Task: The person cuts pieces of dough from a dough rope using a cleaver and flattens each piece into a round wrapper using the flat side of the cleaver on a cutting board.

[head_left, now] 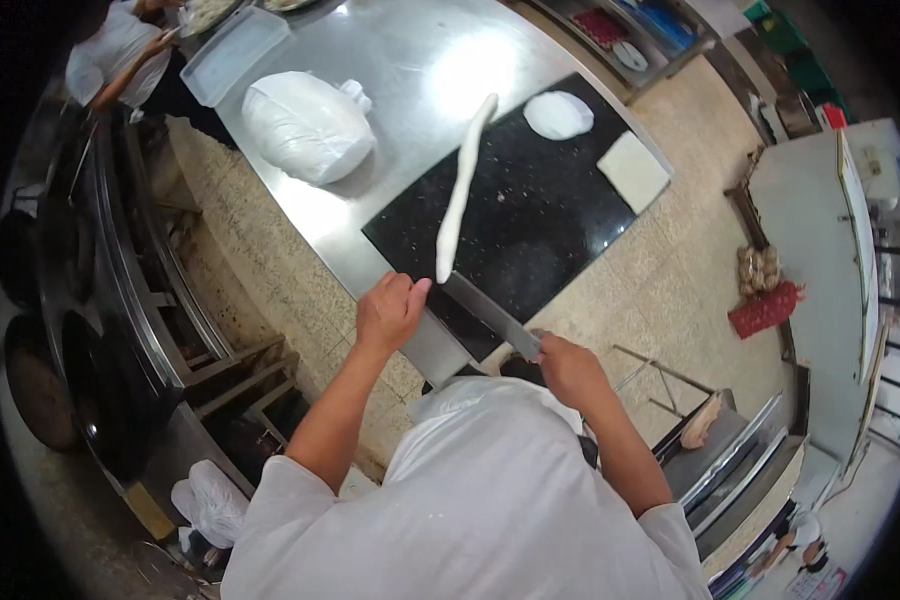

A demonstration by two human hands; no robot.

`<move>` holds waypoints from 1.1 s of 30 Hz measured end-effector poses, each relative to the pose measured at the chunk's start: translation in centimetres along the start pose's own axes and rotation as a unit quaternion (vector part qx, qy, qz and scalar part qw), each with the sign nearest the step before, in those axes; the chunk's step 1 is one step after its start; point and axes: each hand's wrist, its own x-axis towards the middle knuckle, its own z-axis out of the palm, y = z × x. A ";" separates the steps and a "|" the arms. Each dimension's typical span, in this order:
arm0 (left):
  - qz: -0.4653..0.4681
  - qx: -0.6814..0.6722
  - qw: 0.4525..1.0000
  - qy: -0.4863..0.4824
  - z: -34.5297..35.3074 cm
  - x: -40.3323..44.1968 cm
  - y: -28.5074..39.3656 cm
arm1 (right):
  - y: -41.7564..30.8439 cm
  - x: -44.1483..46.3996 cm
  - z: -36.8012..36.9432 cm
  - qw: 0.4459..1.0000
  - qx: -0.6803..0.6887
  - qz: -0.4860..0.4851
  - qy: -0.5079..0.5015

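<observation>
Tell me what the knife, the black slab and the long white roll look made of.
Knife: grey metal blade, probably steel, with a dull sheen. Black slab: perhaps polished stone or glass; small lights glint on its surface. Long white roll: likely dough, matte and uneven in thickness.

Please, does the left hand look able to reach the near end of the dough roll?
Probably yes: the left hand is close beside that end of the dough roll, with nothing visible between them; the knife is near too, though.
</observation>
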 end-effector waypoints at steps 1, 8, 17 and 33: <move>0.029 0.027 0.999 -0.019 -0.6 0.2 1.5 | 0.8 -1.4 -0.6 0.997 0.073 0.033 0.006; 0.318 0.158 0.931 -0.088 6.9 0.7 8.1 | 8.2 -6.8 -5.1 0.912 0.333 0.173 0.166; 0.290 0.136 0.924 -0.209 11.2 6.7 12.8 | 18.5 13.2 -7.0 0.690 0.647 0.238 0.221; 0.399 0.096 0.879 -0.245 11.0 9.8 10.6 | 11.0 6.3 2.5 0.929 0.343 0.078 -0.117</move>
